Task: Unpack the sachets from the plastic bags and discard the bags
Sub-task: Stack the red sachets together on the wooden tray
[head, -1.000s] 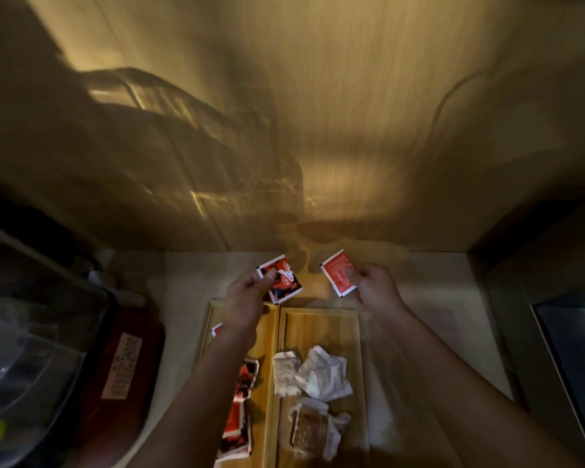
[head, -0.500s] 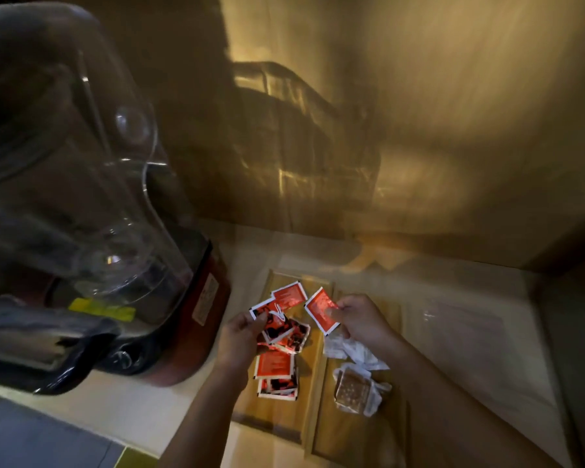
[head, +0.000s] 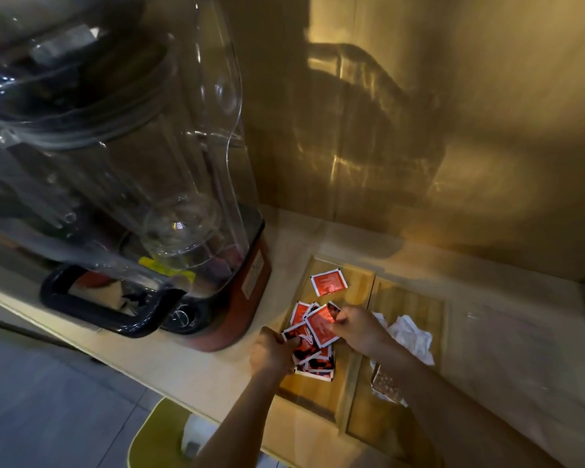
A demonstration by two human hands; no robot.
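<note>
My left hand (head: 271,353) pinches a red and black sachet (head: 300,337) by its near corner. Just to the right, my right hand (head: 360,328) holds a plain red sachet (head: 321,324) by its right edge. Both sachets hover low over a pile of sachets (head: 314,363) in the left wooden tray (head: 321,396). One red sachet (head: 329,282) lies alone at the far end of that tray. Crumpled white plastic bags (head: 411,336) and a clear bag with brown contents (head: 385,386) lie in the right wooden tray (head: 412,298).
A large blender (head: 125,204) with a clear jug, black handle and red base stands on the counter left of the trays. A yellow-green bin (head: 156,437) sits below the counter edge. A wooden wall rises behind.
My view swung left and closer to the blender. Both hands dropped with their sachets from above the tray's far end to just over the pile.
</note>
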